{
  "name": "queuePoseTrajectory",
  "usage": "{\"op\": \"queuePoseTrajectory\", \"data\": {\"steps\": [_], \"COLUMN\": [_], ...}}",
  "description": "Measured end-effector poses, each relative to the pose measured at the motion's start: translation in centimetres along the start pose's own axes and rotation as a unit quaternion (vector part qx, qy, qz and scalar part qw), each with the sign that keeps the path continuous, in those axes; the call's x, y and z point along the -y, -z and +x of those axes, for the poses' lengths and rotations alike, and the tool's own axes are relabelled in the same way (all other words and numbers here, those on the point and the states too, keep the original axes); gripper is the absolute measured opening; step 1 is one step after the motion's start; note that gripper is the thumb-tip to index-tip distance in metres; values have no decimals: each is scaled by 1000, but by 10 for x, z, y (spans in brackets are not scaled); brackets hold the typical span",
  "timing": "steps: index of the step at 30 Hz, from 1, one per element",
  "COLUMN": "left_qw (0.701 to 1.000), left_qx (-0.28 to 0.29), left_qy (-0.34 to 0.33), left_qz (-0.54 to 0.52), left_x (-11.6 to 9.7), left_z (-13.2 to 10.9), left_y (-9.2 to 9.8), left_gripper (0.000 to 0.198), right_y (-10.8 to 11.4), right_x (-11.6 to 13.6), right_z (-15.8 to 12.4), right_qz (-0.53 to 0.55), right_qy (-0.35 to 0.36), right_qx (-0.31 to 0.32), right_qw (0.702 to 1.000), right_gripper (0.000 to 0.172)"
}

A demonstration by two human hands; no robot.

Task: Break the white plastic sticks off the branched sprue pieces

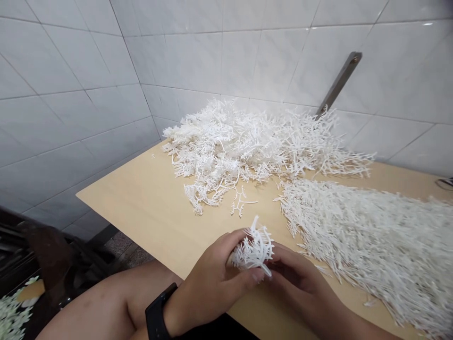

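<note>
My left hand [212,278] is closed around a small bundle of white, branched plastic sprigs [253,248], its thumb lying along the near side. The sprigs fan out above the fingers in thin, curved prongs. My right hand [304,283] meets the bundle from the right with curled fingers, at a pale tip by the left thumb; its fingertips are partly hidden. Beyond my hands, a loose branched white piece [242,200] lies on the wooden board [141,208]. Behind it rises a large tangled heap of white branched pieces [247,141].
To the right spreads a wide pile of small white sprigs [371,236]. A metal bracket [339,82] leans against the tiled wall [269,61] behind the heap. At lower left, pale green-white pieces [16,314] sit beside dark furniture [49,259].
</note>
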State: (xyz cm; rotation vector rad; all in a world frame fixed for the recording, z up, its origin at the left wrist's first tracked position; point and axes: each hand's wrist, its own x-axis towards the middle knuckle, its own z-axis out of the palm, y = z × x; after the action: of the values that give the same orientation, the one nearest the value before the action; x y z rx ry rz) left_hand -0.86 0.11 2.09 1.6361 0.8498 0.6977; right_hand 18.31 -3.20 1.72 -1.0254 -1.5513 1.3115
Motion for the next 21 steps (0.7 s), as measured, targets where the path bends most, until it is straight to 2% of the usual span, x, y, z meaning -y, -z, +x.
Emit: {"op": "queuePoseTrajectory", "data": {"steps": [2,4,8,13,16,21], "left_qw": [1000,1000,997,995,996,998], "left_qx": [-5,0,45,55,32,-21], "left_qy": [17,5,-60,-82,-69,-39], "left_qz": [-13,-12,13,34,52,50], "left_x": [2,1,-8,-10,-5,3], "left_z": [-1,0,3,3,1,-1], "left_y": [1,1,-1,-3,-4,-7], "left_gripper": [64,71,45,23,20,27], "right_y": [1,3,4,0,-2,-4], "right_x": [-1,-2,-3,2,3,2], "right_z": [-2,-5,-8,-4,-2,-4], "right_qz": [2,8,40,32,-16,-82], "right_qy": [13,22,42,45,24,1], "right_qx": [-6,-25,-55,19,25,34], "right_qw": [1000,999,997,998,999,996], "right_gripper": [11,10,11,14,10,15]}}
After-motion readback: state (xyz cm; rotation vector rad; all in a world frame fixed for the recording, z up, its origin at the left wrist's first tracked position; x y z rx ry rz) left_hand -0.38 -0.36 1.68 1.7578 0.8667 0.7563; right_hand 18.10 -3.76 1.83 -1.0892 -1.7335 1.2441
